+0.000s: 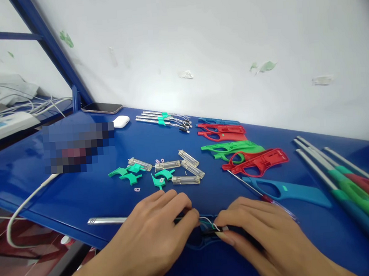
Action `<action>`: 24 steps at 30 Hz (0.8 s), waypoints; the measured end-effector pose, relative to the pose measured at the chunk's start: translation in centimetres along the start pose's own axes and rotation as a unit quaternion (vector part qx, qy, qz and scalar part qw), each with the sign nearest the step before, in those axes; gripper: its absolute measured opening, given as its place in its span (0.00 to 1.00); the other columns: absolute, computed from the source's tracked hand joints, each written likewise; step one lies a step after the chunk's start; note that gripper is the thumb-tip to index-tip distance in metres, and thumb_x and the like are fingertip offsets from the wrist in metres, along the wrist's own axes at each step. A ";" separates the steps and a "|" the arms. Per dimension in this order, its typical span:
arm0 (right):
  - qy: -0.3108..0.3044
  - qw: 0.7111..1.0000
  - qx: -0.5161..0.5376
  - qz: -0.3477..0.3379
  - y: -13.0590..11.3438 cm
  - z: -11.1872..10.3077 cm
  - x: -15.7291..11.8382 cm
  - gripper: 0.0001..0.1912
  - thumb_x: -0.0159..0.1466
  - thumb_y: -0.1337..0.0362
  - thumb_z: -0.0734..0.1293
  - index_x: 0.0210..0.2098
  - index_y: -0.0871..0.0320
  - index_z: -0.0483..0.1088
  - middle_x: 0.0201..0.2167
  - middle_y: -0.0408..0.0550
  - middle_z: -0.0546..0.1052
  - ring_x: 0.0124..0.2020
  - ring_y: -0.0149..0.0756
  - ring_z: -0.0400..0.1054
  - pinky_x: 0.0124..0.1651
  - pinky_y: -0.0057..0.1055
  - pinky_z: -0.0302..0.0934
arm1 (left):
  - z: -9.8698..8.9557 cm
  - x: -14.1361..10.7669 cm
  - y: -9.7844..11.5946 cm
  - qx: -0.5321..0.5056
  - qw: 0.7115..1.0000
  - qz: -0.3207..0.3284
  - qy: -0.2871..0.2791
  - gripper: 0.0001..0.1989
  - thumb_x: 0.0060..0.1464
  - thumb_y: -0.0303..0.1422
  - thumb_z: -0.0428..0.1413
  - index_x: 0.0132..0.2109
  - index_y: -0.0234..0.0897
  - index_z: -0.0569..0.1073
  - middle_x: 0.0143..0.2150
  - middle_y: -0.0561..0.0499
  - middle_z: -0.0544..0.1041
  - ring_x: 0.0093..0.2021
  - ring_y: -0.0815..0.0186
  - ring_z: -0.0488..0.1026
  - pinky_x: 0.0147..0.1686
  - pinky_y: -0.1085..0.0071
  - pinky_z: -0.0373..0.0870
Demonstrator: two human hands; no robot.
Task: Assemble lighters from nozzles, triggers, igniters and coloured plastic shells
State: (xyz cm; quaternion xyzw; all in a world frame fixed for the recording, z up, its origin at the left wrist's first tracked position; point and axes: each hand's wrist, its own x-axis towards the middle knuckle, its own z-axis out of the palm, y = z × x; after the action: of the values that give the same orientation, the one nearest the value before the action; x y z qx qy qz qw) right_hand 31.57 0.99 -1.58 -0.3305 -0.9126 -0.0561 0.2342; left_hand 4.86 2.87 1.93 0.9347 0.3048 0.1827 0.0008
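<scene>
At the front edge, my left hand (159, 229) is closed at the near end of a silver metal lighter tube (106, 220) and a dark blue lighter shell half (195, 244). Its thumb and forefinger pinch together there, hiding the join. My right hand (259, 229) pinches a small black igniter piece (211, 231) between thumb and fingertips, over the shell. A thin white wire (207, 220) loops between the two hands. Just beyond my fingers lie clear fuel tanks (186, 180) and green triggers (158, 181), with tiny pale clips (137, 189) among them.
Red (257, 162), green (235, 147) and blue shell halves (290, 190) lie right of centre, beside a screwdriver (245, 182). Assembled lighters (356, 186) are at far right. Wired tubes (158, 118), a phone (103, 108) and a white earbud case (121, 121) sit near the wall.
</scene>
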 end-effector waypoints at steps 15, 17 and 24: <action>0.006 0.998 0.053 0.024 -0.3 -0.8 1.1 0.13 0.81 0.62 0.58 0.49 0.46 0.74 0.41 0.34 0.83 0.40 0.29 0.80 0.45 0.25 0.69 | 0.6 -0.8 -0.4 -0.037 0.999 0.014 -0.030 0.12 0.71 0.22 0.50 0.53 0.38 0.74 0.47 0.49 0.78 0.43 0.55 0.75 0.45 0.56 0.76; 0.007 0.999 0.040 0.012 -0.4 -0.8 0.9 0.13 0.80 0.65 0.58 0.49 0.46 0.74 0.42 0.34 0.83 0.42 0.29 0.80 0.48 0.26 0.69 | 0.5 -0.8 -0.5 -0.036 0.999 0.012 -0.037 0.11 0.71 0.22 0.51 0.53 0.38 0.74 0.48 0.48 0.78 0.44 0.55 0.75 0.45 0.56 0.76; 0.003 0.999 0.033 0.017 -0.8 -0.8 1.3 0.15 0.80 0.65 0.57 0.47 0.48 0.75 0.40 0.37 0.84 0.40 0.33 0.80 0.46 0.29 0.71 | 0.1 -0.7 -1.0 -0.061 0.996 -0.025 -0.056 0.14 0.69 0.20 0.53 0.52 0.43 0.75 0.50 0.52 0.79 0.46 0.56 0.77 0.45 0.58 0.76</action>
State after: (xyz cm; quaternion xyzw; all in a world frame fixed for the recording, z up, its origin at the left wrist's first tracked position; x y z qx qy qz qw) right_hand 30.53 0.96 -0.17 -0.3375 -0.9076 -0.0227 0.2487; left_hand 3.79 3.26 1.47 0.9338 0.3159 0.1481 0.0790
